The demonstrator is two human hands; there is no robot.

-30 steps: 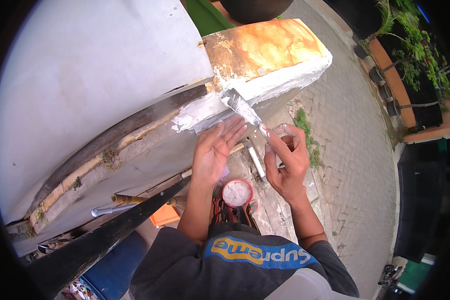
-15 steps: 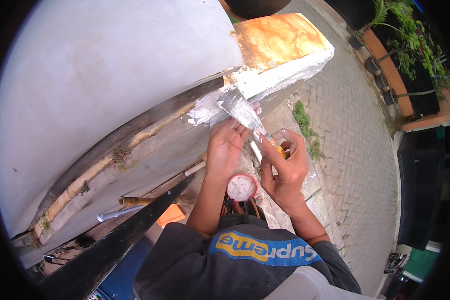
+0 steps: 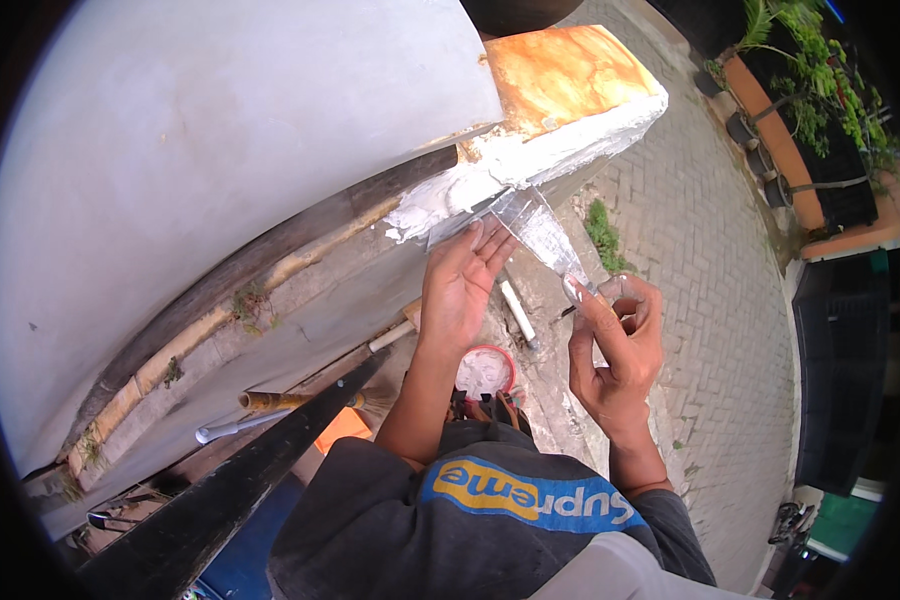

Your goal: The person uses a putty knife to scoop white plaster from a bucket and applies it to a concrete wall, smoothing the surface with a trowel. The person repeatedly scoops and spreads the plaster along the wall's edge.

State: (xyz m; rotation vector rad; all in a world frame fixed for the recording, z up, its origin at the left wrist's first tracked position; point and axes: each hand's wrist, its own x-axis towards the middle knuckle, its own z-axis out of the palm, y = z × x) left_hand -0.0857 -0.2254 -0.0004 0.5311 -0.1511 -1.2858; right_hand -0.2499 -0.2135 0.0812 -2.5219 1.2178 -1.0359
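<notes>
My right hand grips a putty knife by its handle, thumb along it. White filler smears the wide metal blade, whose tip is at the underside of the ledge. My left hand, palm up and fingers straight, supports a thin greyish flat plate against the wall under the ledge; the fingers partly hide it. Wet white filler coats the ledge edge above this plate and runs along the side of the orange-stained block. Below my hands stands a round red-rimmed tub of white filler.
The pale curved wall fills the left side. A black beam slants at lower left, near a bamboo pole. A white pipe lies by the tub. Brick paving and potted plants lie to the right.
My right hand and the putty knife have moved right, drawing the blade along the ledge. More filler now covers the edge at the left. My left hand stays nearly in place.
</notes>
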